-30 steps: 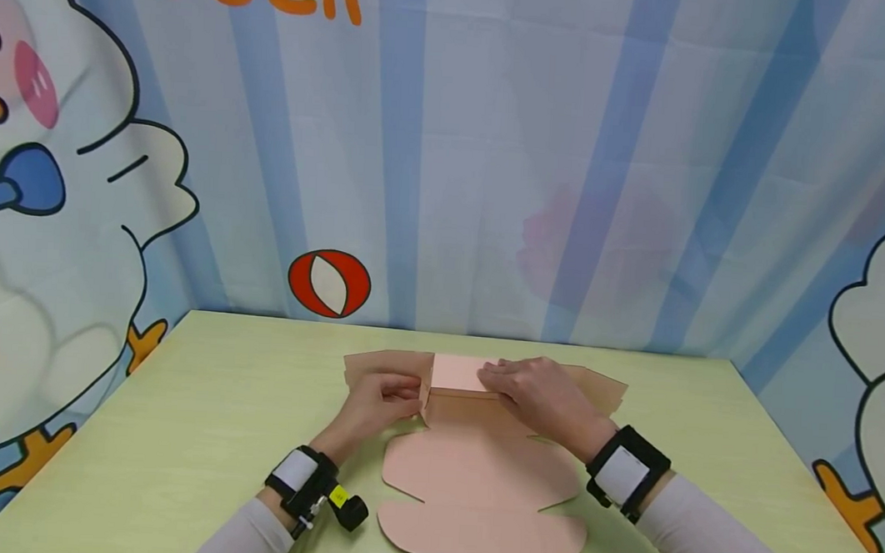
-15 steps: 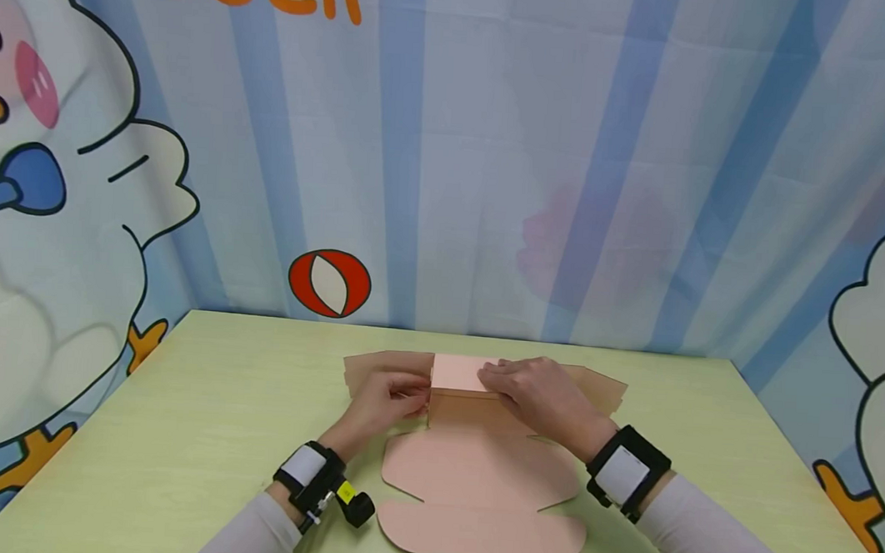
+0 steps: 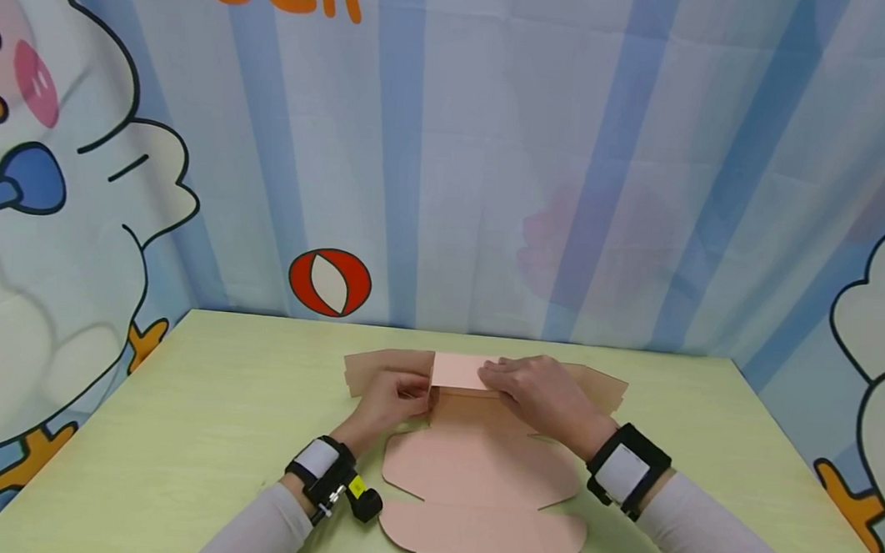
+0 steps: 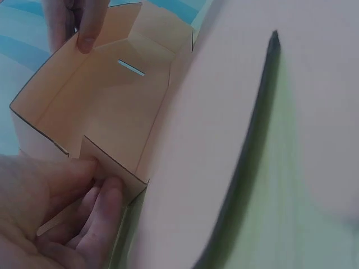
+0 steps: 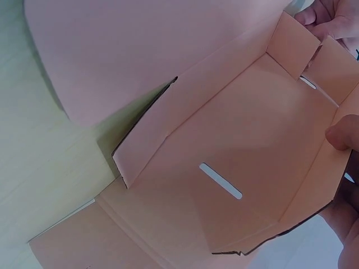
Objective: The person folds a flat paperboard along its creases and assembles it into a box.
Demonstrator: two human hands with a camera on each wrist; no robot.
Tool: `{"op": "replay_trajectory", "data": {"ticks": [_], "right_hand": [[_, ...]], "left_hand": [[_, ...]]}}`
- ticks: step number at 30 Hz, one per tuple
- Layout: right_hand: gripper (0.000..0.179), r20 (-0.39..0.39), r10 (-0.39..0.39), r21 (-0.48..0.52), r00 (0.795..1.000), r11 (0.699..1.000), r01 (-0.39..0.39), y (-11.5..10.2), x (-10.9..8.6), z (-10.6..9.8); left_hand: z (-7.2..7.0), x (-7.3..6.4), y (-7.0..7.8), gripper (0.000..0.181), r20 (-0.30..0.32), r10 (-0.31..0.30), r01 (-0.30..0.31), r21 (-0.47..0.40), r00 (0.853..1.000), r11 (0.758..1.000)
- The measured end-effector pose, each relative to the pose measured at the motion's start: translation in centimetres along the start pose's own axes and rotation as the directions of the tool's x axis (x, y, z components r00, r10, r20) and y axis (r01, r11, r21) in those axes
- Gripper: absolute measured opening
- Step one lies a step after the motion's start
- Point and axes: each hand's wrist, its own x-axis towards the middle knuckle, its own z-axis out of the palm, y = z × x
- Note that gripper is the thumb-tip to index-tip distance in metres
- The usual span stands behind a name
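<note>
A partly folded cardboard box [image 3: 481, 466], pink on one face and tan on the other, lies on the table. Its far wall [image 3: 456, 372] stands up, and its lid panels spread flat toward me. My left hand [image 3: 391, 403] is at the left end of that wall. In the left wrist view, its thumb and fingers pinch a small corner flap [image 4: 115, 168], bent inward. My right hand [image 3: 549, 399] grips the far wall, thumb [image 5: 342, 133] inside and fingers outside. Slots [image 5: 221, 180] pierce the box's bottom panel.
Side panels [image 3: 594, 386] stick out left and right beyond the hands. The pale green table [image 3: 179, 430] ends at a striped curtain [image 3: 486, 162] with printed ducks. A black wrist camera [image 3: 365, 503] on the left wrist sits close to the front lid panel.
My left hand has shifted slightly to the right, and the small flap at the left corner has swung inward. The right hand keeps its place on the far wall.
</note>
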Motion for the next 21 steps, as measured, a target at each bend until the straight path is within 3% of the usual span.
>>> {"op": "replay_trajectory", "data": {"ticks": [12, 21], "right_hand": [[0.019, -0.005, -0.004, -0.007, 1.0, 1.0, 0.004, 0.0, 0.0, 0.1], [0.018, -0.003, -0.011, -0.019, 1.0, 1.0, 0.011, 0.0, -0.1, 0.0]], "left_hand": [[1.3, 0.6, -0.1, 0.007, -0.005, 0.002, -0.001, 0.035, 1.0, 0.999], [2.0, 0.8, 0.1, 0.013, 0.047, 0.06, -0.065, 0.116, 0.997, 0.991]]}}
